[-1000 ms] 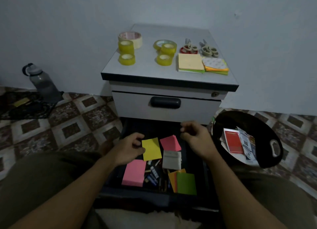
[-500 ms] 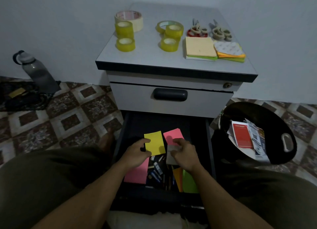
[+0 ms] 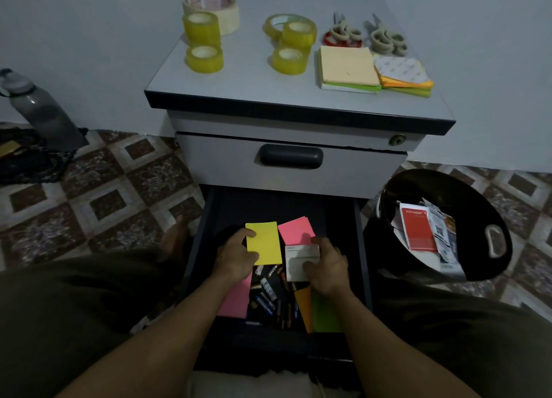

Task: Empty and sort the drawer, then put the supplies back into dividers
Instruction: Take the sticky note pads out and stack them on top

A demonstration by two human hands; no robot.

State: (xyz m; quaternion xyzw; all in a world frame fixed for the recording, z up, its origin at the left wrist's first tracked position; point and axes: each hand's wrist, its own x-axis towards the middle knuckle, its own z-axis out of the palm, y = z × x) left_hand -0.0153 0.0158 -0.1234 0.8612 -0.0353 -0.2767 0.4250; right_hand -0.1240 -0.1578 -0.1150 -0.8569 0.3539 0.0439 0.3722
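While the drawer [image 3: 363, 248] is only part emptied, I have my left hand [image 3: 236, 257] pinching a yellow pad [image 3: 264, 242], thumb on top. My right hand [image 3: 327, 269] curls round a white card pack [image 3: 300, 261] just beside it, both low inside. Emptying is the step, I judge. Next, both should lift clear to the worktop [image 3: 254, 84], leaving the batteries [image 3: 267, 290] below.

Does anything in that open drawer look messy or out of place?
Yes: loose batteries lie jumbled in the drawer's middle, pointing every way, and the rear pink pad sits askew. The tape rolls on the cabinet top look tidy.
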